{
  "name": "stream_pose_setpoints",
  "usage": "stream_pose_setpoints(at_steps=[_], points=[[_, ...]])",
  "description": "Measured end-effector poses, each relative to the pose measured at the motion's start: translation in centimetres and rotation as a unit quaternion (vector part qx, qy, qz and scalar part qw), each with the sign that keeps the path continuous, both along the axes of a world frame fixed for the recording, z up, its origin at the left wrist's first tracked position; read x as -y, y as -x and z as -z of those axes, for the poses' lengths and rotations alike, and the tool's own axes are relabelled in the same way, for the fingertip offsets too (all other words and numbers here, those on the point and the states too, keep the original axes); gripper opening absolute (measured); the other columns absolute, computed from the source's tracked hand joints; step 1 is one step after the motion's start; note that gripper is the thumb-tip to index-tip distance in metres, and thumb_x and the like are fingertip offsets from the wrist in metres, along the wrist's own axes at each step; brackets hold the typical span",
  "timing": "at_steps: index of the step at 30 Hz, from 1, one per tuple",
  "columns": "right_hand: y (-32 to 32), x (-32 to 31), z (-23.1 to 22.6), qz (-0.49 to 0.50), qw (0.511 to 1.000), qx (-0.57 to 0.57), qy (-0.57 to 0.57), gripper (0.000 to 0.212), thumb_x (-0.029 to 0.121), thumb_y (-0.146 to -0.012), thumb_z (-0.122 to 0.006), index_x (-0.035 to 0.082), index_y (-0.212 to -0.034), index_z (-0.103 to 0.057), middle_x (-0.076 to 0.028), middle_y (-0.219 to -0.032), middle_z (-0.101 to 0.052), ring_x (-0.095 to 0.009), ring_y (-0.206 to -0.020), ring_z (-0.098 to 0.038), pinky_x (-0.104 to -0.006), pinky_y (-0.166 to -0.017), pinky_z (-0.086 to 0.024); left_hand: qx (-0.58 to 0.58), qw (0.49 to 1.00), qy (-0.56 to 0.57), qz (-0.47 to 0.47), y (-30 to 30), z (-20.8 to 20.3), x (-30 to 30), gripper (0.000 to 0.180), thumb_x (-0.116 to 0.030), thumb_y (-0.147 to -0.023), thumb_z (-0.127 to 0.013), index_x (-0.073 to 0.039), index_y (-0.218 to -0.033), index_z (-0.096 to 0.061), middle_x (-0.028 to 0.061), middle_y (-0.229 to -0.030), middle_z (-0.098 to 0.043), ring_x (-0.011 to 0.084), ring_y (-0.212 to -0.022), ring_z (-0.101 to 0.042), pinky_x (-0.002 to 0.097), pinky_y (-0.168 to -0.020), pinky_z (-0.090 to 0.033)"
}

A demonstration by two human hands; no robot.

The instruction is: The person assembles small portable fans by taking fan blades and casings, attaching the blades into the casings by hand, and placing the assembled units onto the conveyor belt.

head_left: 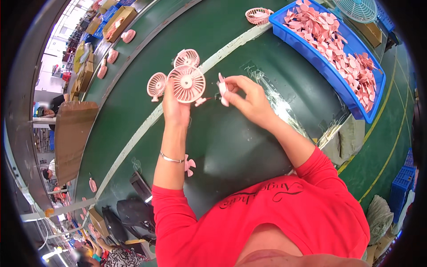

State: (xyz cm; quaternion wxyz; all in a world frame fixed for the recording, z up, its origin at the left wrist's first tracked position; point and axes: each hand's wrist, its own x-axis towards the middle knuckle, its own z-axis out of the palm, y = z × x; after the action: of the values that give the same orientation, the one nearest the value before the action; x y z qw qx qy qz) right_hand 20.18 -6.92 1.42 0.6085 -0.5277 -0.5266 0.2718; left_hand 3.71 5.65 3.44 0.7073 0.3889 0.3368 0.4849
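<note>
My left hand (175, 109) grips a round pink fan housing (187, 83) with slatted ribs, its open face turned up. To the right of it, my right hand (250, 99) pinches a pink fan blade (223, 90) between thumb and fingers, apart from the housing. Two more pink fan housings lie on the green work surface: one fan housing (157, 84) left of my left hand, another (187, 58) just beyond the held one. Beside my left forearm rests a loose pink fan blade (190, 165).
A blue bin (320, 60) heaped with pink fan blades stands at the far right. Another pink housing (258, 16) sits beside its corner. More pink fan parts (112, 56) lie along the far-left belt. A dark phone-like slab (141, 186) lies left of my left elbow. Several people work at lower left.
</note>
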Motion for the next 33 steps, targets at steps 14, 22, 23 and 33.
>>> stream_pose_setpoints(at_steps=[14,22,23,33], points=[[-2.7,1.7,2.9,0.007,0.915,0.401,0.045,0.036,0.006,-0.076,-0.063,0.011,-0.111,-0.062,-0.008,-0.1,-0.056,-0.029,-0.098,-0.053,-0.0396,-0.085,-0.045,-0.031,0.994,0.097,0.029,10.7,1.0,9.6,0.036,-0.027,-0.097,-0.044,0.002,-0.118,-0.05,0.0169,-0.105,-0.064,0.0286,-0.087,-0.065,0.0406,-0.067,-0.057],[-0.2,1.4,1.7,-0.023,0.848,0.524,0.082,0.03,0.013,-0.077,-0.066,0.015,-0.107,-0.066,-0.007,-0.096,-0.055,-0.026,-0.095,-0.054,-0.0386,-0.082,-0.045,0.025,0.994,0.094,-0.046,10.2,2.3,11.3,0.03,-0.023,-0.1,-0.04,0.0,-0.117,-0.05,0.0138,-0.112,-0.06,0.0266,-0.102,-0.061,0.0436,-0.085,-0.053],[-0.1,1.5,1.6,-0.026,0.846,0.526,0.08,0.03,0.013,-0.077,-0.066,0.015,-0.107,-0.066,-0.007,-0.096,-0.055,-0.026,-0.095,-0.054,-0.0386,-0.082,-0.045,0.028,0.994,0.094,-0.05,10.1,2.2,11.4,0.03,-0.023,-0.1,-0.04,0.0,-0.117,-0.05,0.0138,-0.112,-0.06,0.0266,-0.102,-0.061,0.0436,-0.085,-0.053],[0.4,2.8,0.3,-0.034,0.868,0.486,0.098,0.022,0.021,-0.072,-0.067,0.009,-0.09,-0.066,-0.009,-0.083,-0.061,-0.027,-0.083,-0.061,-0.04,-0.075,-0.045,0.016,0.997,0.071,-0.013,8.5,1.7,13.1,0.037,-0.029,-0.101,-0.036,-0.001,-0.122,-0.047,0.0134,-0.115,-0.059,0.024,-0.102,-0.061,0.0428,-0.086,-0.053]])
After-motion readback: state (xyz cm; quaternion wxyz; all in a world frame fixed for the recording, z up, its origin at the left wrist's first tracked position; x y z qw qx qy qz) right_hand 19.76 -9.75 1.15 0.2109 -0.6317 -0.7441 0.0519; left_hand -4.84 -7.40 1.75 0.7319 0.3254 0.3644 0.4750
